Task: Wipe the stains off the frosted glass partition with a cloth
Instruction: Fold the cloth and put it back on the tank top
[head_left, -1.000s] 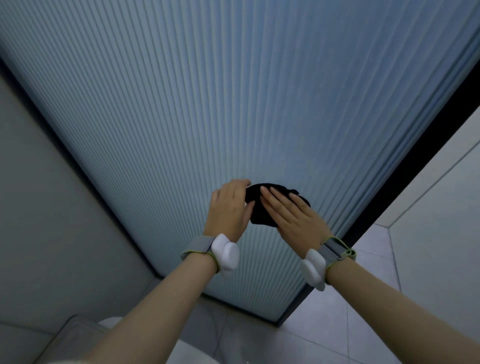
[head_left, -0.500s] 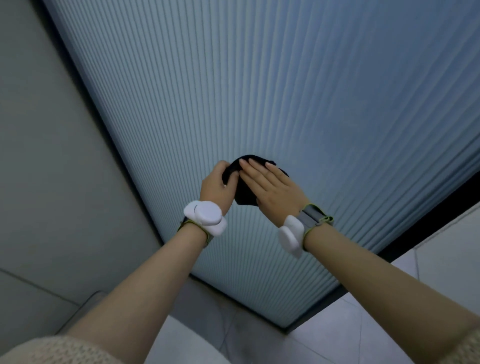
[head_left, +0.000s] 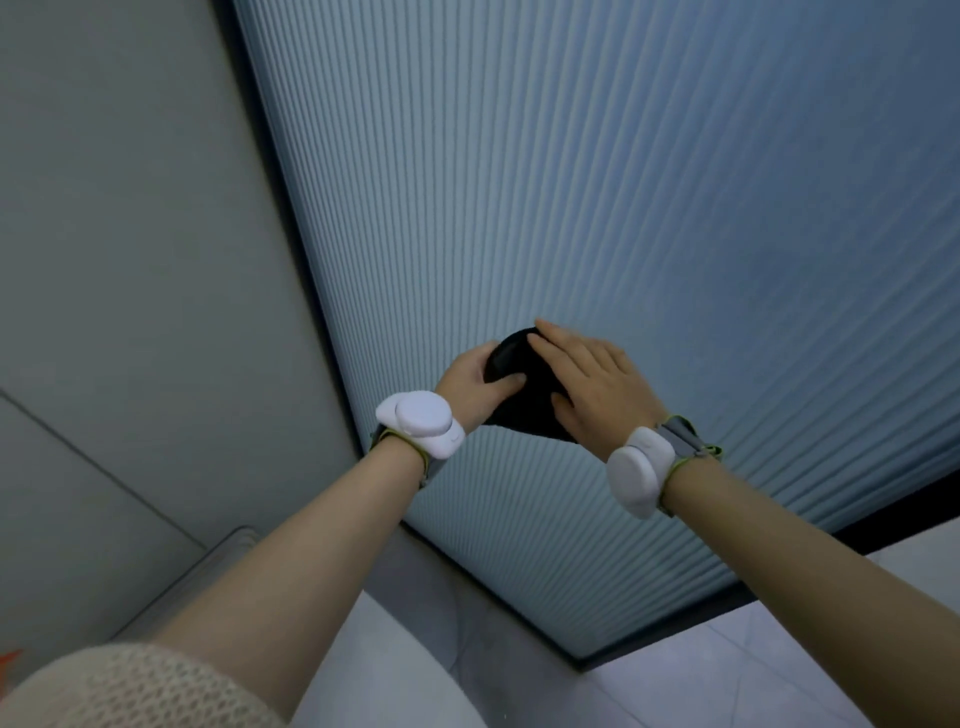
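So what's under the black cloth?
The ribbed frosted glass lies under the black cloth. The left hand grips the cloth's edge and the right hand rests flat on top. Any stain beneath is covered, so it can't be seen.

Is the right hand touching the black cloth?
Touching. The head view shows the right hand lying flat on the black cloth, fingers spread over it, with no gap. The left hand grips the cloth's other side.

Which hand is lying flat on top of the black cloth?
The right hand. Its fingers are stretched out flat over the black cloth, pressing it on the ribbed glass. The left hand grips the cloth's edge from the side, thumb curled over it.
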